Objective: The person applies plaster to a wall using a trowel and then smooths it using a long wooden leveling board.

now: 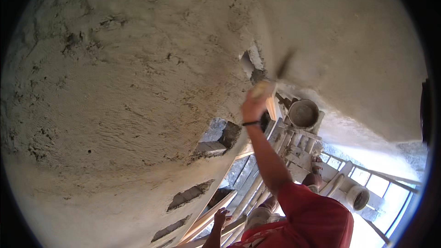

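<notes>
My right hand (254, 105), with a dark band at its wrist, is stretched forward and closed round a hand tool with a pale handle (263, 89). Motion smears the tool; a dark, thin streak (285, 64) shows beyond the handle. Close by, a hole (249, 62) with rough edges breaks the corner of the plastered wall (119, 87). Low in the picture hangs my left hand (222, 218), fingers loosely bent and partly apart, with nothing seen in them. It is nearest to some wooden boards (206, 222).
Mortar-stained planks and poles (250, 197) form a platform under my feet. A round bucket (303, 114) stands on it ahead, and another bucket (358, 197) is at the right. More openings (216, 137) cut the wall. Metal bars (374, 181) line the bright right side.
</notes>
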### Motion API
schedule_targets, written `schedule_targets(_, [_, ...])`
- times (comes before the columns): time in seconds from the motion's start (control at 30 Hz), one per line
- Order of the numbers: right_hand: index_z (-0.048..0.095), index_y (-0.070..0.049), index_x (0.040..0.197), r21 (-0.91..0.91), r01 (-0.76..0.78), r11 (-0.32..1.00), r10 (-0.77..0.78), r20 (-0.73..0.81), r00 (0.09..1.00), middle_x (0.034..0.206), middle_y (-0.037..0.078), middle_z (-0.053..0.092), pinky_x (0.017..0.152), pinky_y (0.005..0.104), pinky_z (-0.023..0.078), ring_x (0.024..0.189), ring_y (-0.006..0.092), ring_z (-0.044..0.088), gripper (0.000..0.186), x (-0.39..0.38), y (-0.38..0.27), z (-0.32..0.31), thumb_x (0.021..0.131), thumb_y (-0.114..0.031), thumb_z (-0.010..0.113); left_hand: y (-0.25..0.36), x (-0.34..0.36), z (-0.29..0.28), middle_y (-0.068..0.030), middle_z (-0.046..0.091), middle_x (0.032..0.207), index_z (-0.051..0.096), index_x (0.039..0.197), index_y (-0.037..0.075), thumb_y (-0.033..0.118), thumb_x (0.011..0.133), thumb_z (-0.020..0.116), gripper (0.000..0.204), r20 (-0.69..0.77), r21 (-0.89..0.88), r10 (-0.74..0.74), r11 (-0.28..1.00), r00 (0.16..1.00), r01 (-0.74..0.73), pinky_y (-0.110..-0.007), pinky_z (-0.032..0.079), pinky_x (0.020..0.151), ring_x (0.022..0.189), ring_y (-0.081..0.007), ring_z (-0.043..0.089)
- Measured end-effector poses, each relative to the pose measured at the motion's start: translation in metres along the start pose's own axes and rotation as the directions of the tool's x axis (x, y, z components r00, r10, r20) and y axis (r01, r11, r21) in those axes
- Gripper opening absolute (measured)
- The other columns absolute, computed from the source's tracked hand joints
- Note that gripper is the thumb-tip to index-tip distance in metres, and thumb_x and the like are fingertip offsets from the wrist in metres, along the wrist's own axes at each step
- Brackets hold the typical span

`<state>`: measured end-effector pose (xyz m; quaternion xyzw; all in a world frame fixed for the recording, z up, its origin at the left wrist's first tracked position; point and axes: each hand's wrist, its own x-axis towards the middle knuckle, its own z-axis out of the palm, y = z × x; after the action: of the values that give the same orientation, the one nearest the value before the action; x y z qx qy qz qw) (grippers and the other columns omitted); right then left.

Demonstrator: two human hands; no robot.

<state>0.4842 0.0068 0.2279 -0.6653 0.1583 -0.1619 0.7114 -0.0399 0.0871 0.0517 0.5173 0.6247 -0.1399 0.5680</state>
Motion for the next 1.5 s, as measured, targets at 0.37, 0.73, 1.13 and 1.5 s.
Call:
schedule_targets(0.37, [0.032,0.002,0.132,0.289,-0.167,0.943,0.015,0.463,0.886,0.077,0.009,0.056,0.048,0.0279,0.047,0.057,0.0163,0.055,0.053,-0.054,-0.017,-0.032,0.085,-0.012,0.054,-0.005,-0.005,-0.019,-0.0195,0.058,0.108,0.038,0.128,0.002,0.018,0.089,0.052,0.044,0.065,0.03,-0.015,0.999,0.998,0.013,-0.038,0.055,0.062,0.073,-0.0318,0.066])
schedule_targets(0.73, [0.035,-0.001,0.132,0.423,-0.55,0.72,0.272,0.556,0.785,0.076,0.005,0.054,0.046,0.0242,0.044,0.055,0.0107,0.053,0.052,-0.006,0.045,-0.036,0.086,-0.014,0.056,0.025,-0.008,0.001,-0.0198,0.055,0.113,0.029,0.134,-0.001,0.016,0.092,0.048,0.049,0.115,0.107,-0.031,0.994,0.993,0.018,-0.039,0.054,0.066,0.079,-0.0341,0.065])
schedule_targets(1.13, [0.047,-0.007,0.117,-0.05,-0.615,0.787,0.555,0.495,0.669,0.064,0.001,0.052,0.043,0.0235,0.042,0.052,0.0093,0.05,0.03,-0.023,0.137,-0.213,0.088,-0.014,0.051,0.038,0.011,0.029,-0.0192,0.061,0.101,0.042,0.124,0.0,0.009,0.087,0.055,0.041,0.072,0.125,-0.066,0.991,0.995,0.056,-0.03,0.05,0.046,0.063,-0.027,0.065])
schedule_targets(1.5, [0.046,-0.012,0.096,0.171,-0.777,0.605,0.783,0.047,0.62,0.064,0.003,0.048,0.039,0.0241,0.04,0.047,0.0131,0.047,0.011,0.016,0.183,-0.396,0.089,-0.02,0.045,0.106,0.095,0.258,-0.0121,0.061,0.094,0.042,0.127,0.004,0.011,0.086,0.056,0.044,0.526,0.468,-0.03,0.845,0.85,-0.259,-0.028,0.047,0.05,0.061,-0.0144,0.055])
